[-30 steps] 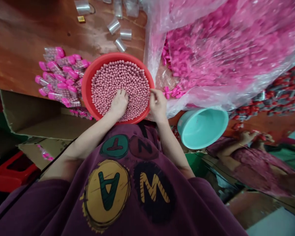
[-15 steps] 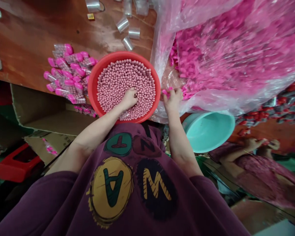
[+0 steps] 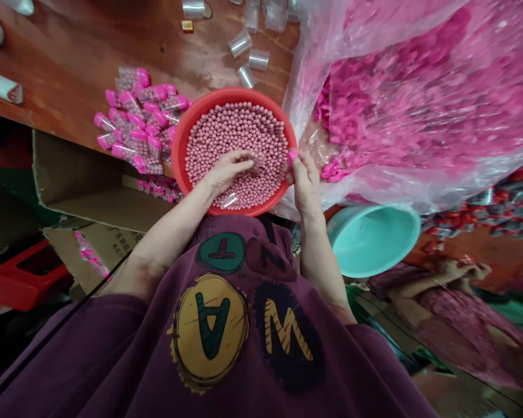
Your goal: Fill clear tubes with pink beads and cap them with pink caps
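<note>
Over the red basin of pink beads, my left hand has its thumb and fingers closed round a small clear tube that seems to have beads in it. At the basin's right rim, my right hand pinches a bright pink cap between thumb and fingertips. Another clear tube lies on the beads near the basin's front edge.
Capped bead tubes are heaped left of the basin, above an open cardboard box. Empty clear tubes lie behind. A plastic bag of pink caps, a turquoise basin and a co-worker's hands are at right.
My left hand has lifted from the beads, bringing a clear tube into sight. My right hand has drawn the pink cap from the bag's edge to the basin rim. The view has shifted slightly.
</note>
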`<control>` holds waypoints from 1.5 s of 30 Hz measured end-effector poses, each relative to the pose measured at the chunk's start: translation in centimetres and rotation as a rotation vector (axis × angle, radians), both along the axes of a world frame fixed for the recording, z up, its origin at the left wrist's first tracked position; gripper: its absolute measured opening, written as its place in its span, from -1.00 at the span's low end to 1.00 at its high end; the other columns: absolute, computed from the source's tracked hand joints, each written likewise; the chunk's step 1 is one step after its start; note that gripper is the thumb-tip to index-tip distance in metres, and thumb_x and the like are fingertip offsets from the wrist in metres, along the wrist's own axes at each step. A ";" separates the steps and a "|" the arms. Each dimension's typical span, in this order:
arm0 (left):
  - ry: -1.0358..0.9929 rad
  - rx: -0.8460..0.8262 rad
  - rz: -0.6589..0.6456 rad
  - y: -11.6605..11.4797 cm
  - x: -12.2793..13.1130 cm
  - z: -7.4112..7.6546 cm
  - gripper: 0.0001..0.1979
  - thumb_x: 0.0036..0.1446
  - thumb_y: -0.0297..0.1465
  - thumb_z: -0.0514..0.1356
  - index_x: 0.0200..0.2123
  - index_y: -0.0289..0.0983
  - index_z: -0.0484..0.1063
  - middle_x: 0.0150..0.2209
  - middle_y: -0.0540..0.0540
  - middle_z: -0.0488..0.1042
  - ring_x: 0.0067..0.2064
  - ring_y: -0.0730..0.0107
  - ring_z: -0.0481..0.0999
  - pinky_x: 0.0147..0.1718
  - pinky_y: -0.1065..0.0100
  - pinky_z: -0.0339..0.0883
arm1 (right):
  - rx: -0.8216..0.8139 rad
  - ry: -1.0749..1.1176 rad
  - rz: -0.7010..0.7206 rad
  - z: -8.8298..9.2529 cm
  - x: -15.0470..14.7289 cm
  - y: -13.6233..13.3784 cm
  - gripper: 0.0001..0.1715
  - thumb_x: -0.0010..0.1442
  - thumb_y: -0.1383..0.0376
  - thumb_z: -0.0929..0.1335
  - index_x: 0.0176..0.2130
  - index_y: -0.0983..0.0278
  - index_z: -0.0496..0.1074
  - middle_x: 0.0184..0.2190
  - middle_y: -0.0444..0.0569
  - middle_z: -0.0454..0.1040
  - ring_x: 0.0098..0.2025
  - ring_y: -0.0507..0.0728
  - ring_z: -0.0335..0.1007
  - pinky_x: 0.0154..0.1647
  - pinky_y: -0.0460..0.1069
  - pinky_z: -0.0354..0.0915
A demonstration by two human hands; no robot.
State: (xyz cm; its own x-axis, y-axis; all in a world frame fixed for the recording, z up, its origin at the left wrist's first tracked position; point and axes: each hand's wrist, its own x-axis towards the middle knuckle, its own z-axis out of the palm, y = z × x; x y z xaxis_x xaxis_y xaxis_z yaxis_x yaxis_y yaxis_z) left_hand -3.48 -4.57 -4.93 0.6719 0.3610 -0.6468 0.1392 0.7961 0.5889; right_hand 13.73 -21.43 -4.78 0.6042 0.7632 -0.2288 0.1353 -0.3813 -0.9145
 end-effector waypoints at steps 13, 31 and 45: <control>0.037 -0.060 -0.019 -0.1 -1.7 3.0 -0.82 0.35 -0.43 0.43 0.00 -0.24 0.63 -0.05 -0.06 0.72 -0.05 0.40 0.74 -0.08 0.37 0.77 | 0.055 -0.268 0.300 4.4 -2.2 4.1 -0.41 0.61 -0.17 0.28 0.21 0.13 0.64 0.09 0.12 0.73 0.14 0.30 0.68 0.33 0.32 0.60; 0.040 -0.151 0.050 -0.4 -0.9 3.3 -0.75 0.39 -0.57 0.33 0.08 -0.33 0.70 0.03 -0.18 0.79 0.01 0.31 0.82 0.06 0.34 0.73 | 0.038 -0.239 0.139 2.1 -2.6 3.9 -0.48 0.59 -0.11 0.34 0.23 0.13 0.62 0.09 0.04 0.66 0.16 0.24 0.61 0.37 0.32 0.54; 0.126 0.107 0.183 -3.9 -0.4 1.9 -0.77 0.38 -0.30 0.46 0.05 -0.21 0.72 -0.13 -0.11 0.72 -0.21 0.37 0.68 -0.23 0.33 0.59 | 0.042 -0.156 -0.090 1.1 -5.8 3.6 -0.45 0.55 -0.16 0.34 0.03 0.13 0.73 -0.07 0.01 0.69 0.03 0.22 0.64 0.23 0.24 0.59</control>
State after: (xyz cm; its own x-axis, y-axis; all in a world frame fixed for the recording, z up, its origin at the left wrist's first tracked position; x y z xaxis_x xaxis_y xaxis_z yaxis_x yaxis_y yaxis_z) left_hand -3.84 -8.43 -3.01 0.5055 0.5401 -0.6729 0.0762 0.7489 0.6583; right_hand 7.96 -17.80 -3.69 0.6962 0.7114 -0.0962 0.2438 -0.3604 -0.9004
